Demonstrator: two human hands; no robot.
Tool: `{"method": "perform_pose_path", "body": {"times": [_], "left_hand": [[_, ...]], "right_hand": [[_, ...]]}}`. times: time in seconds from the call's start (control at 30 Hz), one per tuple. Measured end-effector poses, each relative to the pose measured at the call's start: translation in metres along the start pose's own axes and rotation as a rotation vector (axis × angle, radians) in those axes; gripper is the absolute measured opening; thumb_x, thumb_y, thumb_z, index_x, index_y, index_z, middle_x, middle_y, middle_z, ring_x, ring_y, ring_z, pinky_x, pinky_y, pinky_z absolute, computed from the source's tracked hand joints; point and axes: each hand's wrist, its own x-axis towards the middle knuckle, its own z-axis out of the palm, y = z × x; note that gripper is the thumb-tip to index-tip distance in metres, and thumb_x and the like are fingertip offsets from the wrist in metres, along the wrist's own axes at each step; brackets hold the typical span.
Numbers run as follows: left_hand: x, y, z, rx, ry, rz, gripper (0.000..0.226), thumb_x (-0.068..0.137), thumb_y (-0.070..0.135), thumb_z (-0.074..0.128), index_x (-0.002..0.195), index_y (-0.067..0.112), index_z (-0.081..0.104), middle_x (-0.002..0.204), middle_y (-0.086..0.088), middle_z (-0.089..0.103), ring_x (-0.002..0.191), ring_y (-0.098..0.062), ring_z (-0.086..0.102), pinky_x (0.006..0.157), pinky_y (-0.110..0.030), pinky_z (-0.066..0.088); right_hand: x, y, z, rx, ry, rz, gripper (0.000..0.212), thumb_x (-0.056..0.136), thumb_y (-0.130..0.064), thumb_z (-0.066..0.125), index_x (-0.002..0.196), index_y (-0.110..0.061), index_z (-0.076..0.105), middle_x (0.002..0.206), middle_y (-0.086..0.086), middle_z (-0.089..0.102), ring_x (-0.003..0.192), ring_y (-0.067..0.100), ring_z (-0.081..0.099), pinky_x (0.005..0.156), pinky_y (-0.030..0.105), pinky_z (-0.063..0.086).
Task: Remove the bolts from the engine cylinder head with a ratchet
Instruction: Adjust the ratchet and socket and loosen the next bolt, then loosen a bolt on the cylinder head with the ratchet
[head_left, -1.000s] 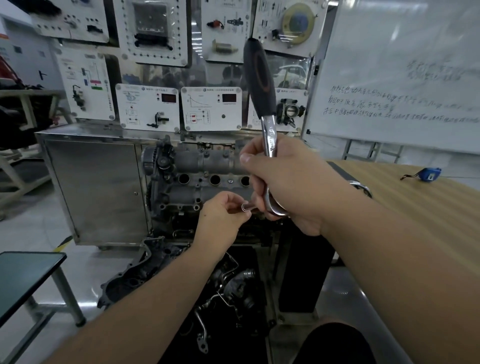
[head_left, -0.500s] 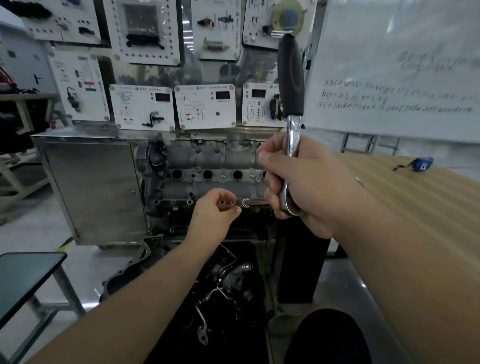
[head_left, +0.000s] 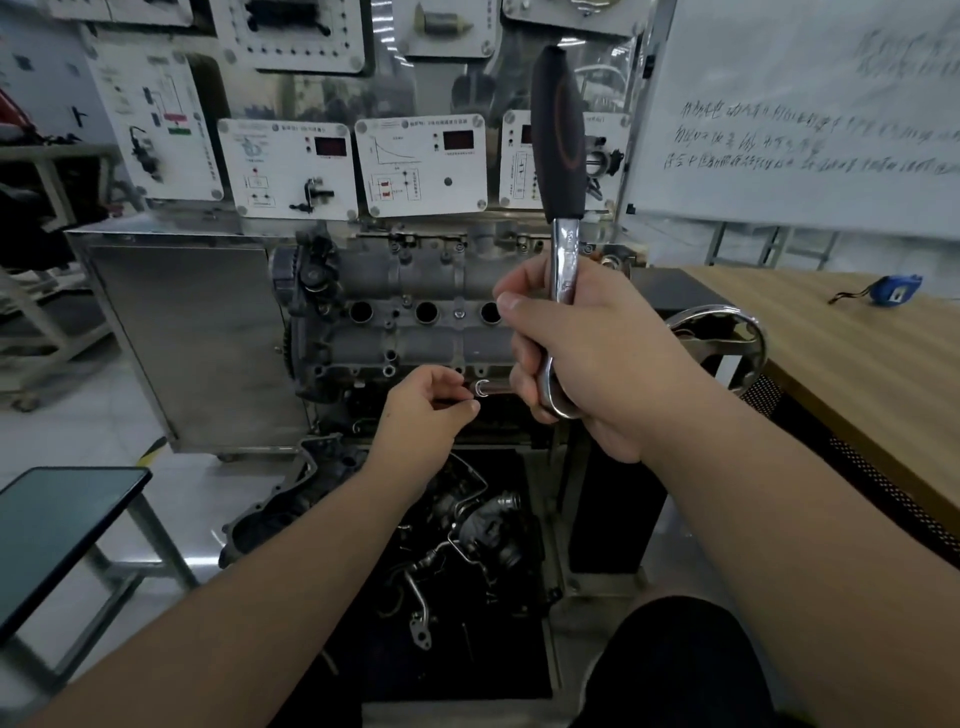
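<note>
The grey engine cylinder head (head_left: 363, 343) stands on its stand ahead of me, with several open holes and a bolt (head_left: 459, 313) still seated near its middle. My right hand (head_left: 587, 353) grips the chrome shank of the ratchet (head_left: 563, 260); its black handle points up and its socket (head_left: 483, 387) points left in front of the head's lower edge. My left hand (head_left: 426, 410) sits just left of the socket's open mouth, its fingertips pinching a small dark piece that looks like a bolt (head_left: 453, 401), mostly hidden by the fingers.
A wooden table (head_left: 857, 364) with a blue tape measure (head_left: 896, 290) is at the right, and a chrome handwheel (head_left: 727, 332) sits at its near corner. Loose engine parts (head_left: 467, 525) lie below the stand. A dark stool (head_left: 57, 525) stands at the left. Instrument panels (head_left: 421, 166) rise behind.
The ratchet and my right hand shifted right across the head. My left fingertips, earlier touching the socket's mouth, now sit slightly apart from it, still pinched together.
</note>
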Motion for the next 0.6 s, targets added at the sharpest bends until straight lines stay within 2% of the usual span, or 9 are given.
{"method": "perform_pose_path", "body": {"times": [0.17, 0.33, 0.5, 0.6], "left_hand": [[-0.004, 0.0, 0.004, -0.003, -0.044, -0.026, 0.02, 0.078, 0.022, 0.075, 0.095, 0.027, 0.067, 0.087, 0.006, 0.075, 0.068, 0.001, 0.063, 0.071, -0.028, 0.046], [-0.009, -0.002, 0.004, -0.018, -0.061, -0.037, 0.014, 0.082, 0.024, 0.076, 0.093, 0.03, 0.069, 0.085, 0.003, 0.074, 0.072, -0.004, 0.066, 0.07, -0.025, 0.05], [-0.014, 0.006, 0.004, 0.001, -0.105, -0.052, 0.015, 0.071, 0.025, 0.068, 0.07, 0.04, 0.066, 0.072, 0.006, 0.07, 0.062, -0.003, 0.062, 0.059, -0.015, 0.046], [-0.013, 0.008, 0.0, 0.016, -0.111, -0.059, 0.021, 0.076, 0.016, 0.068, 0.07, 0.037, 0.065, 0.075, 0.005, 0.073, 0.067, -0.005, 0.066, 0.057, -0.013, 0.046]], "right_hand": [[0.004, 0.004, 0.003, 0.003, -0.017, 0.016, 0.009, 0.101, -0.009, 0.053, 0.093, -0.013, 0.056, 0.05, 0.003, 0.051, 0.042, 0.022, 0.046, 0.039, 0.025, 0.037], [0.004, 0.011, 0.005, 0.0, -0.039, 0.039, 0.01, 0.101, -0.011, 0.053, 0.093, -0.015, 0.057, 0.051, 0.002, 0.052, 0.043, 0.02, 0.047, 0.039, 0.023, 0.038], [0.006, 0.014, 0.009, 0.004, -0.055, 0.045, 0.01, 0.101, -0.012, 0.054, 0.092, -0.016, 0.058, 0.052, 0.003, 0.052, 0.044, 0.021, 0.047, 0.04, 0.021, 0.039], [0.008, 0.015, 0.012, 0.004, -0.051, 0.022, 0.008, 0.1, -0.013, 0.055, 0.093, -0.016, 0.059, 0.053, 0.004, 0.052, 0.045, 0.023, 0.048, 0.041, 0.022, 0.04]]}}
